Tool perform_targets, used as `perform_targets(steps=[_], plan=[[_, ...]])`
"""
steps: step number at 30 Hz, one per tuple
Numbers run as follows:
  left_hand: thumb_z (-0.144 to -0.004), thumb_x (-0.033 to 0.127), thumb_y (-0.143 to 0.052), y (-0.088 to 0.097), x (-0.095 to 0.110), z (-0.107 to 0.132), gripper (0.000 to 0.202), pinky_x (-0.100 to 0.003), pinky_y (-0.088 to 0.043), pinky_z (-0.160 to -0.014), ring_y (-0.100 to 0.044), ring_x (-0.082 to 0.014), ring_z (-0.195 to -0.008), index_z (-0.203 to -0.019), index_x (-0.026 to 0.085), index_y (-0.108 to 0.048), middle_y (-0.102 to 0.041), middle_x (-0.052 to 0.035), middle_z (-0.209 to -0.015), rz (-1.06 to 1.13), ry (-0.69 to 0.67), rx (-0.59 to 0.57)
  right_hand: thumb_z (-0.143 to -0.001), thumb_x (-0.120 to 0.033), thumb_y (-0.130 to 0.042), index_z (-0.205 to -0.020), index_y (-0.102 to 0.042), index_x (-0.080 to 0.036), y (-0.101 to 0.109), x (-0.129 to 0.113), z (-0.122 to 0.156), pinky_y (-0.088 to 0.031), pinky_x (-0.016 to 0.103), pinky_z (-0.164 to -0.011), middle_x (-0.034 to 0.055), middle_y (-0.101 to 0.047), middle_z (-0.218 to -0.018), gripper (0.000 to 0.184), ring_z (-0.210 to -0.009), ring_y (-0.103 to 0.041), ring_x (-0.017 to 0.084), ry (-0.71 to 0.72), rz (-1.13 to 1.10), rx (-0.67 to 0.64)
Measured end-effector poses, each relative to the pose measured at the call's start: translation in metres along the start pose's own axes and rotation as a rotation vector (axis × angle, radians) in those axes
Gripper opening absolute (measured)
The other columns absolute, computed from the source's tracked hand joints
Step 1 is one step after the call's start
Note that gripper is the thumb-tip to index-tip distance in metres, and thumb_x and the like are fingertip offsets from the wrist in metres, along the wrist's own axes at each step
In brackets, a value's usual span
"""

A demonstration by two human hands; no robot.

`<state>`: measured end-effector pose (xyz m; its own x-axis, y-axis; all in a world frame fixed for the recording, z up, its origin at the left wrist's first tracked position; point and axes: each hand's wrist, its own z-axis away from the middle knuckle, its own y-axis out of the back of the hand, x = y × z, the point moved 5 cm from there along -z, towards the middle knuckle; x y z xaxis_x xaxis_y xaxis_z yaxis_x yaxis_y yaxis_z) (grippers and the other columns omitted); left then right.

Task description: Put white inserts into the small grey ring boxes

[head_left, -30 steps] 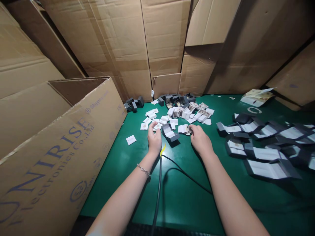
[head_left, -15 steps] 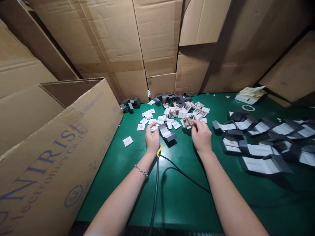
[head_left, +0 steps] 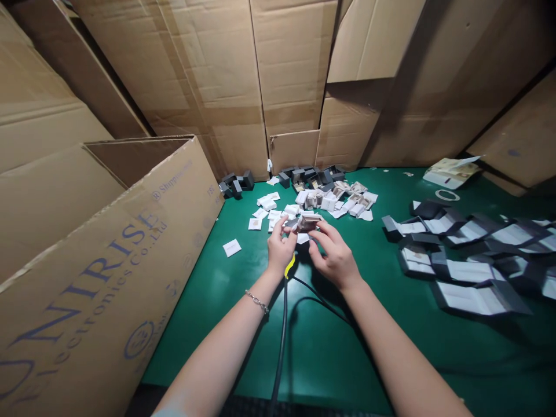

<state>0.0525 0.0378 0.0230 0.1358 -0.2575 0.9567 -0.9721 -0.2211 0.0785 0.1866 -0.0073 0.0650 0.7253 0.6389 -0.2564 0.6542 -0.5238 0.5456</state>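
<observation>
Over the middle of the green table, my left hand (head_left: 281, 246) is closed on a small dark grey box with a white lining (head_left: 303, 238), mostly hidden by my fingers. My right hand (head_left: 334, 255) pinches a small white insert with a brownish recess (head_left: 311, 220) against the top of that box. How far the insert sits inside the box I cannot tell. Just beyond both hands lies a pile of similar white inserts (head_left: 328, 200), with folded white pieces (head_left: 268, 202) to its left.
A large printed cardboard carton (head_left: 174, 231) stands on the left. Several opened grey boxes (head_left: 473, 271) lie in rows on the right. Other dark boxes (head_left: 310, 175) sit by the back cardboard. A black cable (head_left: 282, 336) with a yellow tie (head_left: 290, 266) runs below my hands.
My right hand has moved left from the pile with an insert and met the grey box. My left hand still holds the box. The whole view has shifted slightly.
</observation>
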Motion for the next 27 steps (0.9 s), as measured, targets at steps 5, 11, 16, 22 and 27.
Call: perform_targets(steps=[5, 11, 16, 22, 27], plan=[[-0.074, 0.025, -0.053, -0.005, 0.003, 0.003, 0.038, -0.02, -0.045, -0.056, -0.057, -0.0108, -0.063, -0.111, 0.015, -0.057, -0.066, -0.0039, -0.087, 0.018, -0.045, -0.106, -0.081, -0.019, -0.047, -0.102, -0.061, -0.021, -0.007, 0.0, 0.002, -0.046, 0.042, -0.097, 0.0093, -0.053, -0.125, 0.025, -0.118, -0.049, 0.024, -0.075, -0.051, -0.101], [-0.076, 0.024, -0.053, -0.003, 0.003, 0.002, 0.03, -0.024, -0.048, -0.066, -0.061, -0.0145, -0.074, -0.104, 0.014, -0.06, -0.067, -0.0063, -0.093, -0.014, -0.04, -0.055, -0.08, -0.018, -0.048, -0.099, -0.062, -0.02, -0.01, -0.006, 0.001, -0.046, 0.042, -0.097, 0.0107, -0.052, -0.126, 0.024, -0.12, -0.047, 0.024, -0.044, -0.107, -0.137], [-0.08, 0.031, -0.052, 0.002, 0.002, -0.001, 0.028, -0.025, -0.049, -0.072, -0.061, -0.0177, -0.087, -0.102, 0.015, -0.061, -0.067, -0.0078, -0.098, -0.024, -0.053, 0.024, -0.078, -0.017, -0.051, -0.089, -0.063, -0.018, -0.006, -0.015, 0.0, -0.047, 0.038, -0.095, 0.0116, -0.059, -0.114, 0.016, -0.117, -0.05, 0.024, 0.067, -0.1, -0.086], [-0.076, 0.017, -0.052, 0.004, -0.003, -0.002, 0.027, -0.025, -0.049, -0.069, -0.062, -0.0158, -0.08, -0.101, 0.017, -0.06, -0.067, -0.0056, -0.094, -0.015, -0.03, 0.076, -0.08, -0.025, -0.051, -0.069, -0.057, -0.023, 0.004, -0.009, -0.003, -0.051, 0.033, -0.073, 0.0037, -0.06, -0.074, 0.012, -0.079, -0.06, 0.018, -0.129, -0.094, 0.001], [-0.069, 0.008, -0.052, 0.005, -0.001, 0.001, 0.033, -0.029, -0.049, -0.078, -0.061, -0.0179, -0.089, -0.098, 0.019, -0.063, -0.067, -0.0044, -0.098, -0.107, -0.141, 0.1, -0.078, -0.033, -0.056, -0.097, -0.055, -0.021, 0.002, -0.003, -0.003, -0.052, 0.034, -0.074, 0.0072, -0.062, -0.094, 0.023, -0.089, -0.058, 0.02, -0.284, -0.23, 0.037]])
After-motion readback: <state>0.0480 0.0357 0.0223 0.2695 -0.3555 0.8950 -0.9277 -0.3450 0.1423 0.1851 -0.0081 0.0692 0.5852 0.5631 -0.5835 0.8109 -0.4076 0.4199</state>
